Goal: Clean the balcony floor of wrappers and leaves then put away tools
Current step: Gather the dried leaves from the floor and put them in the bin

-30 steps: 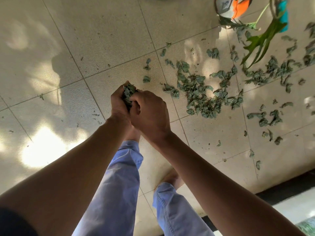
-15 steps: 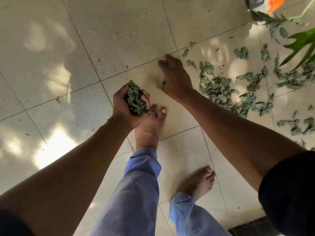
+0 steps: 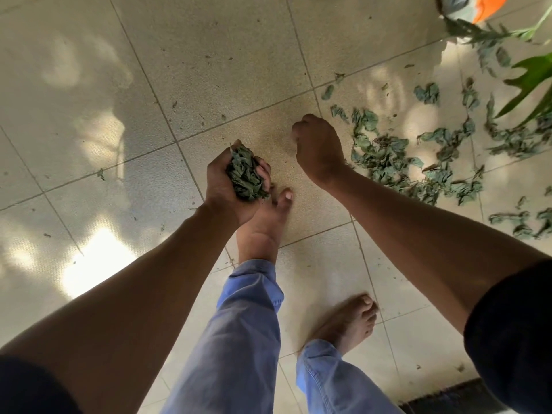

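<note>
My left hand (image 3: 230,186) is cupped palm up and holds a bunch of dried green leaves (image 3: 245,174) above my left foot. My right hand (image 3: 319,144) hovers just right of it, over the tile, with its fingers curled into a fist. What the fist holds is hidden. A wide scatter of dried leaves (image 3: 388,162) covers the floor directly right of my right hand. More loose leaves (image 3: 522,222) lie further right. No wrapper or tool can be made out.
Beige floor tiles (image 3: 209,55) stretch away to the left and ahead, with small crumbs on them. A green plant (image 3: 531,79) leans in at the right edge. An orange and grey object (image 3: 478,7) sits top right. A dark strip (image 3: 442,401) runs along the bottom right.
My right hand left the bunch, reached down to a small leaf on the tile, then closed into a fist and lifted. That leaf is gone from the floor. My left hand stays cupped.
</note>
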`<state>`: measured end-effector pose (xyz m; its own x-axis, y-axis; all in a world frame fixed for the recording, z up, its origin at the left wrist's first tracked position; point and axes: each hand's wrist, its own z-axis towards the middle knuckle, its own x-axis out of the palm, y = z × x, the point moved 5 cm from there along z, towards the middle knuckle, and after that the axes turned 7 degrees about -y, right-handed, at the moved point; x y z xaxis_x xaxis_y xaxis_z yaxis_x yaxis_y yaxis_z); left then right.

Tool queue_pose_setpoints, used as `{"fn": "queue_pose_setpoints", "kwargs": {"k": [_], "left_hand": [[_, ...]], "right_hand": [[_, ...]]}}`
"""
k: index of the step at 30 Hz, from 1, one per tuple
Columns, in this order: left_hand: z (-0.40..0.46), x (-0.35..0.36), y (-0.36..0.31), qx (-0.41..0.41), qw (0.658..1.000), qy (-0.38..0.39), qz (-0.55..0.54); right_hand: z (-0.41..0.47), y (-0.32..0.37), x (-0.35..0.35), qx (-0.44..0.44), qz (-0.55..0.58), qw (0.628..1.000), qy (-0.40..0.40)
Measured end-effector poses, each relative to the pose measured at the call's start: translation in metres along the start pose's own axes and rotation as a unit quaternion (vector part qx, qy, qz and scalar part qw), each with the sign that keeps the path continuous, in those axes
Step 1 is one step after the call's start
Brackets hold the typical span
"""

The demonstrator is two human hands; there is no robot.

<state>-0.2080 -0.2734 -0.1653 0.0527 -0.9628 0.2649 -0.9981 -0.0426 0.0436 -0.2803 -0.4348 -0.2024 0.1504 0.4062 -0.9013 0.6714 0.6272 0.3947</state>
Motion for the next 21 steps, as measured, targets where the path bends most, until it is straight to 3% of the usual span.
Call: {"fn": "queue_pose_setpoints", "kwargs": {"k": [3, 5, 6, 8, 11, 15, 21], "left_hand": [[-0.003, 0.005, 0.004, -0.008, 1.0, 0.016, -0.007], [-0.006, 0.008, 0.003, 0.003, 1.0, 0.015, -0.015], [-0.005, 0.009, 0.003, 0.009, 1.0, 0.015, -0.022], [-0.003, 0.011, 0.005, 0.017, 1.0, 0.003, -0.014], [-0.007, 0.021, 0.016, 0.046, 0.998, 0.013, 0.049], [-0.016, 0.043, 0.033, 0.064, 0.992, 0.096, 0.041], [-0.008, 0.051, 0.038, 0.083, 0.986, 0.138, 0.041]], "right_hand": [[-0.002, -0.004, -0.013, 0.167, 0.14, 0.976, -0.015], [-0.012, 0.006, -0.032, 0.282, 0.293, 0.914, -0.013], [-0.02, 0.017, -0.045, 0.296, 0.357, 0.886, -0.012], [-0.038, 0.046, -0.077, 0.266, 0.415, 0.87, -0.019], [-0.066, 0.085, -0.11, 0.187, 0.399, 0.896, -0.054], [-0.076, 0.102, -0.105, 0.049, 0.227, 0.968, -0.097], [-0.079, 0.106, -0.102, -0.033, 0.1, 0.989, -0.1]]}}
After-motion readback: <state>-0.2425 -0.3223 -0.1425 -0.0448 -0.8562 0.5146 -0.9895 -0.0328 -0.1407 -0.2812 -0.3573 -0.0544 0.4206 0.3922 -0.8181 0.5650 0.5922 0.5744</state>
